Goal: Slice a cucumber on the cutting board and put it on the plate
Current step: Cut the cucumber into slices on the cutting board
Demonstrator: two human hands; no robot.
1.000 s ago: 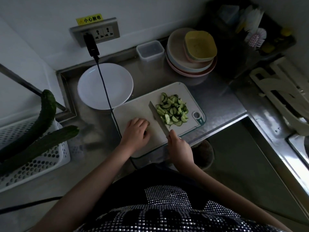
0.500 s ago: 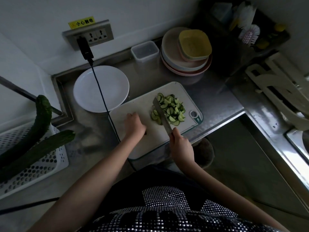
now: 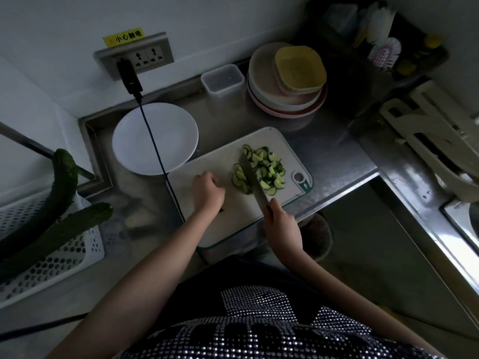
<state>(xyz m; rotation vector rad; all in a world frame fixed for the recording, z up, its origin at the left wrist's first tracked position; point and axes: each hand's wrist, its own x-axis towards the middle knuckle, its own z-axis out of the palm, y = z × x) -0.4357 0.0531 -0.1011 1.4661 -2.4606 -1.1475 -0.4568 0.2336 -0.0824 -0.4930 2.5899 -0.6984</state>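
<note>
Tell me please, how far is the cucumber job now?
The slicing looks mostly done: a pile of cucumber slices lies on the cutting board. In hand: the right hand grips the knife, its blade in the pile; the left hand rests curled on the board. Left: the white plate holds no slices yet.

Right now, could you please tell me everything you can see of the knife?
The knife has a long, plain, metal-looking blade, its tip pointing away from the person and slightly left. It lies over the heap of cucumber slices on the white cutting board, with slices on both sides. The right hand grips its handle, which is hidden in the hand. The left hand is apart from it.
</note>
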